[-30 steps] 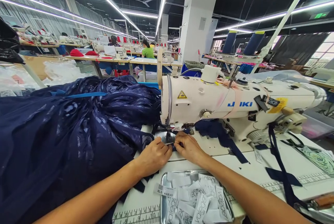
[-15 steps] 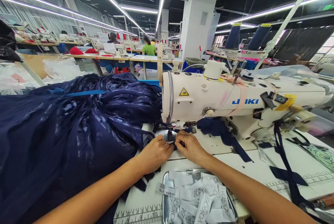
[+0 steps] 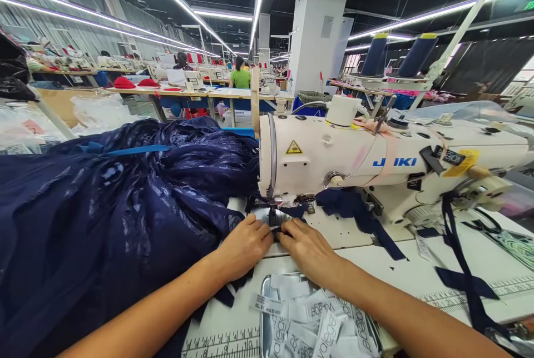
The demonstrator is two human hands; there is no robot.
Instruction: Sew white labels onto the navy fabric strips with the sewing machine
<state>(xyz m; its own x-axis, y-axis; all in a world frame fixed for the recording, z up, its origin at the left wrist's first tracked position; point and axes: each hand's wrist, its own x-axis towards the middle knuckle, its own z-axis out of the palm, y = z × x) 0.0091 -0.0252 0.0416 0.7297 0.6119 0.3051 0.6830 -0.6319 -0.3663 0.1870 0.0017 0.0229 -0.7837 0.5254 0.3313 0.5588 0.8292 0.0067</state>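
Observation:
My left hand (image 3: 246,244) is closed just in front of the presser foot (image 3: 273,216) of a white sewing machine (image 3: 334,147), its fingers curled on a small dark piece of navy fabric. Close beside it, my right hand (image 3: 306,247) pinches the same navy fabric from the other side, with the bit between the fingertips mostly hidden. A large gathered heap of navy fabric (image 3: 137,202) with shiny woven bands spreads left of the needle. A light blue strip (image 3: 139,150) lies across it.
A metal tray (image 3: 263,313) of white printed labels (image 3: 329,324) stands below my hands. Navy scraps (image 3: 359,213), a hanging navy strip (image 3: 456,252) and dark-handled scissors (image 3: 481,223) are to the right. Thread cones (image 3: 375,55) stand behind; a person in green (image 3: 241,77) sits farther off.
My right hand has shifted slightly down, its fingers reaching flatter toward the fabric. The left hand has moved a little left and down. The navy heap looks nearly unchanged.

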